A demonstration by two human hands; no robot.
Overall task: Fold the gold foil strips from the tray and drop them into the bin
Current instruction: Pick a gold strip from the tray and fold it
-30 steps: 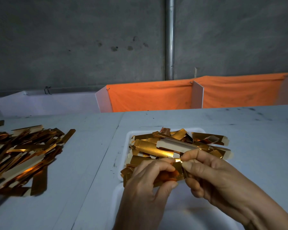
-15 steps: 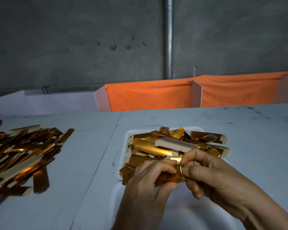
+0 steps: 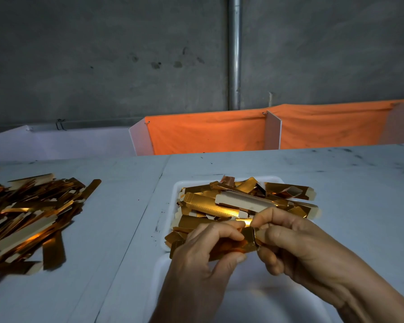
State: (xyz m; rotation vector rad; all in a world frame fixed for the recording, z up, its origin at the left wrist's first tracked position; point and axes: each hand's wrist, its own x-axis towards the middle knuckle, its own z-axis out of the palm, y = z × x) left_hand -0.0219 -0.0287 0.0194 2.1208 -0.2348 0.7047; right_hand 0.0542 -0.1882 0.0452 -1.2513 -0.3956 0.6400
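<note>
Both hands are together at lower centre of frame: left hand (image 3: 203,248) & right hand (image 3: 289,241) pinch one gold strip (image 3: 240,241) just in front of the tray (image 3: 176,190). Press the end flap flat w/ the right thumb, I think, and hold the body firm. The bin I cannot identify.

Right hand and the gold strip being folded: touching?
Touching. The head view shows the right hand pinching the end of the gold strip, while the left hand grips its other part.

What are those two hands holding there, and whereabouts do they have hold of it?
One gold foil strip, held above the tray. The left hand grips its middle and left part; the right hand pinches its right end.
</note>
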